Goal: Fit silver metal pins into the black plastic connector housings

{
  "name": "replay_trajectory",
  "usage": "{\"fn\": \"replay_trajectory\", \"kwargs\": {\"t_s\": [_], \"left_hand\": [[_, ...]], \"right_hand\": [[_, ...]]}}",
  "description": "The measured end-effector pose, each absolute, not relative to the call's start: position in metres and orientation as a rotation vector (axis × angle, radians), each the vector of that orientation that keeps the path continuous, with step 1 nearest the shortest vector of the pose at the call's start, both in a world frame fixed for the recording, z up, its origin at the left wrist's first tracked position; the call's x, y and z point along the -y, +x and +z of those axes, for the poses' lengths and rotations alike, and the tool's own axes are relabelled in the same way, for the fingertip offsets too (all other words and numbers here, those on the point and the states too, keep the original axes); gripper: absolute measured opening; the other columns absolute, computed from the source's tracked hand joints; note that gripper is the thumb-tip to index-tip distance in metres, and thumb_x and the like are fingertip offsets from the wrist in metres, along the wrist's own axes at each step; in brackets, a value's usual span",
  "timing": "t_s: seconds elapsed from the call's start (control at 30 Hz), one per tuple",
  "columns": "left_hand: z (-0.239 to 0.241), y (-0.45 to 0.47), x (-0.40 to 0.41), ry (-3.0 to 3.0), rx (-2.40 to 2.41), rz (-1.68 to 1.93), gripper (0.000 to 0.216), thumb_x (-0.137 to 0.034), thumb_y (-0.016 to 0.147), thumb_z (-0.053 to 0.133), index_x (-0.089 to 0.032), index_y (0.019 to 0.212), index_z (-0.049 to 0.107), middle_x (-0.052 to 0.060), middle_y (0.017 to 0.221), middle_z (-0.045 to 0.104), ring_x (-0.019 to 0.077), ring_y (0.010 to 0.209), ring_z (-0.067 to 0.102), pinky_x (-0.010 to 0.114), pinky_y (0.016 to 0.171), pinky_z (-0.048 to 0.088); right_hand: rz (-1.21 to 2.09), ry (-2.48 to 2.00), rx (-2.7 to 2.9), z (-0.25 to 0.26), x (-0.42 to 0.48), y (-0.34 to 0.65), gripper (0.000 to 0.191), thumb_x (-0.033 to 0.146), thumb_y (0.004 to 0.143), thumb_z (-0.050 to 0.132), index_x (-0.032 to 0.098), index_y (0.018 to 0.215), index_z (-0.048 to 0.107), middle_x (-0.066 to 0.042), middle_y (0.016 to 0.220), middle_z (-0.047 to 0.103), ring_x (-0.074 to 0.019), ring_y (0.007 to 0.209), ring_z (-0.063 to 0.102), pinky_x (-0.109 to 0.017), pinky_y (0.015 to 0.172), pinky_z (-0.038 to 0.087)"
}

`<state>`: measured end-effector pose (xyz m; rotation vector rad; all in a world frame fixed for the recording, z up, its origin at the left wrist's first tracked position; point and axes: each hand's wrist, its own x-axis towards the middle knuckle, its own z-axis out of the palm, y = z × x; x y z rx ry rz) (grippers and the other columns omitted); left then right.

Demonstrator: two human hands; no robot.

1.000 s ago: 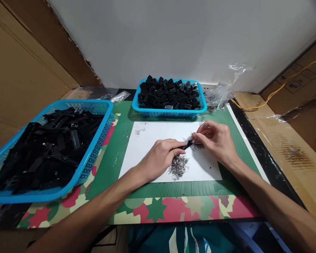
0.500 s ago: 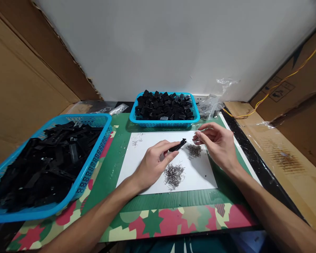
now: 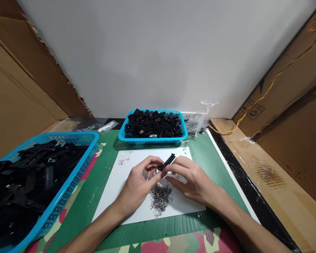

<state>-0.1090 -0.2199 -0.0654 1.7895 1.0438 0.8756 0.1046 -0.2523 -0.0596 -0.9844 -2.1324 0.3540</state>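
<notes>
Over the white sheet of paper (image 3: 113, 191) in the middle of the green mat (image 3: 213, 158), my two hands are close together, and both are closed on one small black part (image 3: 166, 162). My left hand (image 3: 138, 182) pinches its lower end between thumb and fingers. My right hand (image 3: 195, 179) meets it from the other side, with its fingertips on the same piece. The part is lifted a little above the paper and tilted, its far end pointing up and to the right.

Just under my hands, a heap of thin metal bits (image 3: 160, 198) lies on the sheet. A few more are scattered near the far left corner of the sheet.

Behind the paper, near the wall, stands a small blue basket (image 3: 152, 141) full of short black pieces. At my left is a big blue basket (image 3: 71, 186) with longer black pieces. A crumpled clear plastic bag (image 3: 197, 123) lies just beside the small basket, to its right.
</notes>
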Motion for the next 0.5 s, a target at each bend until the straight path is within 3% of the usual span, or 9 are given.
{"fn": "replay_trajectory", "kwargs": {"t_s": [0.17,0.23,0.4,0.5], "left_hand": [[-0.064,-0.109,0.221,1.737,-0.977,0.818,0.028,-0.040,0.099,0.067,-0.020,0.117,0.069,0.006,0.108,0.073,0.0200,0.097,0.069,0.031,0.086,0.055],[-0.061,-0.110,0.223,1.749,-0.957,0.794,0.032,-0.042,0.100,0.064,-0.021,0.123,0.069,0.008,0.117,0.073,0.0217,0.101,0.069,0.033,0.090,0.056],[-0.058,-0.111,0.226,1.841,-0.919,0.719,0.040,-0.043,0.105,0.054,-0.022,0.137,0.066,0.009,0.133,0.070,0.0237,0.107,0.068,0.037,0.099,0.056],[-0.059,-0.110,0.226,1.882,-0.903,0.709,0.044,-0.042,0.106,0.051,-0.024,0.145,0.060,0.010,0.141,0.067,0.0262,0.121,0.066,0.039,0.107,0.053]], "right_hand": [[0.062,-1.027,2.215,-0.067,0.251,0.100,0.018,0.021,0.107,0.053,0.019,0.115,0.069,-0.005,0.084,0.067,-0.0200,0.077,0.060,-0.032,0.069,0.047],[0.114,-1.055,2.210,-0.065,0.250,0.102,0.017,0.022,0.107,0.056,0.020,0.120,0.067,-0.005,0.087,0.068,-0.0201,0.080,0.062,-0.032,0.071,0.049],[0.296,-1.135,2.196,-0.064,0.247,0.105,0.007,0.021,0.105,0.059,0.019,0.111,0.063,-0.008,0.102,0.073,-0.0219,0.093,0.068,-0.033,0.080,0.053],[0.390,-1.134,2.159,-0.063,0.241,0.111,0.012,0.015,0.104,0.058,0.021,0.112,0.064,-0.007,0.105,0.074,-0.0211,0.097,0.068,-0.033,0.084,0.053]]}}
